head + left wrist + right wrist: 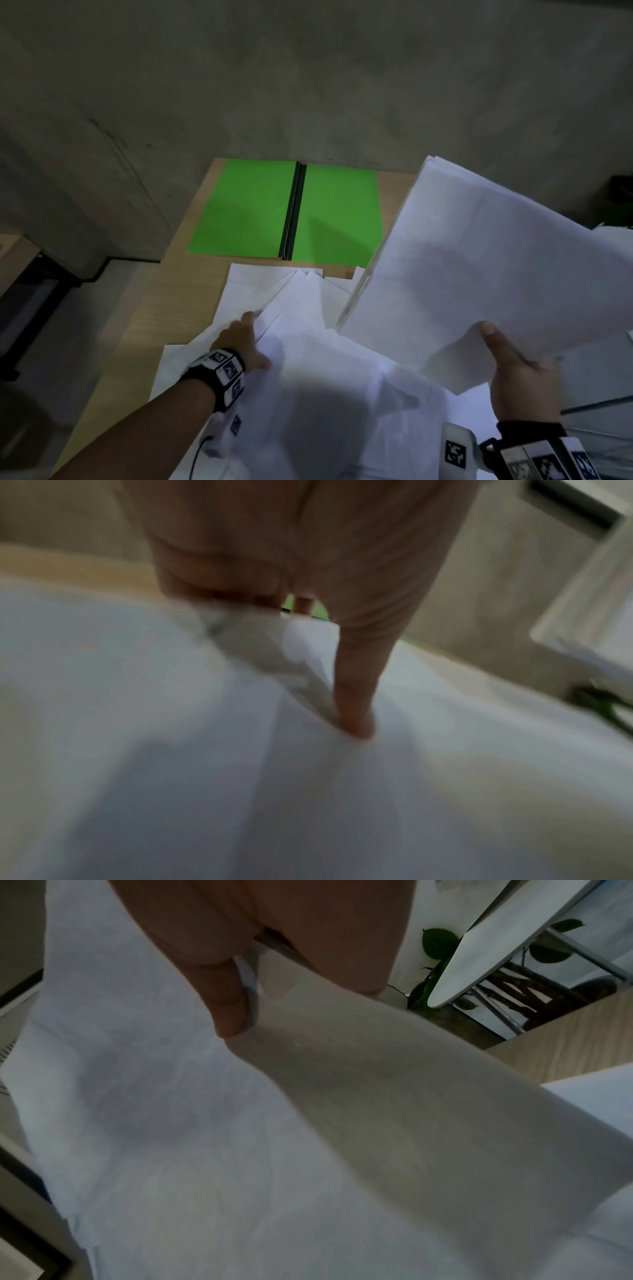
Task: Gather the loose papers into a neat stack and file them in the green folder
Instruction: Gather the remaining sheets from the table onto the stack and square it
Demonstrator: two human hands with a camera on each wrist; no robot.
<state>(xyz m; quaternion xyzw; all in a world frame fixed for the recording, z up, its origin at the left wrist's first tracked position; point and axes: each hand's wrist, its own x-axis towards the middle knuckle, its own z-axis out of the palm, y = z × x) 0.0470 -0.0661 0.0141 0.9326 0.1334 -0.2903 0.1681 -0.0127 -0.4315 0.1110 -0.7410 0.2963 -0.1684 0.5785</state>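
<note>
The green folder [250, 212] lies open and flat at the far end of the wooden table [161, 308], its dark spine in the middle. Loose white papers [308, 394] are fanned out untidily between it and me. My left hand [245, 337] grips the left edge of some fanned sheets, with the thumb [354, 696] pressed on top of them. My right hand [513, 377] holds a bundle of papers [479, 257] lifted and tilted above the table's right side. Its thumb [227, 1001] pinches the bundle's near edge against the fingers underneath.
A concrete wall stands right behind the table. Dark furniture [30, 294] sits low on the left beyond the table's edge. In the right wrist view a potted plant [438, 945] and a white board on metal legs [496, 947] stand off the right side.
</note>
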